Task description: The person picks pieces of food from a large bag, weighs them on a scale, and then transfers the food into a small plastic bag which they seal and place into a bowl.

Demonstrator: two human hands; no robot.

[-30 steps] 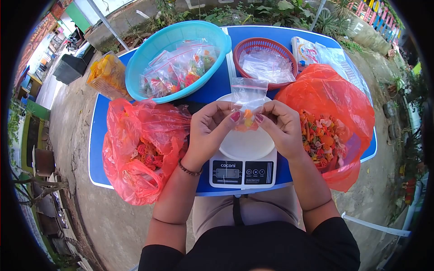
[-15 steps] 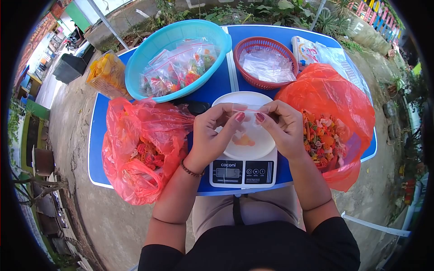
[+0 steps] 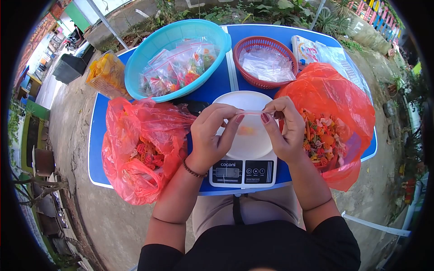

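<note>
Between both hands a small clear zip bag (image 3: 252, 112) is stretched by its top edge, over the white round plate (image 3: 247, 99) of a kitchen scale (image 3: 242, 181). My left hand (image 3: 211, 132) pinches the left end of that edge between thumb and fingers. At the right end, my right hand (image 3: 288, 131) has the same kind of pinch. Small orange pieces (image 3: 246, 130) show blurred below the bag's top edge. Red plastic bags full of colourful curly pieces flank the hands, one on the left (image 3: 156, 119) and one on the right (image 3: 337, 90).
A turquoise basin (image 3: 131, 74) at the back left holds several filled zip bags. Flat clear bags lie in a brown-red basket (image 3: 289, 49). A tub of yellow pieces (image 3: 107, 74) stands at the left edge of the blue table (image 3: 101, 149). Printed plastic packs (image 3: 309, 50) lie back right.
The zip bag's top edge has been drawn out flatter and wider between my hands, and the hands have moved slightly apart. The bags and containers around have stayed in place.
</note>
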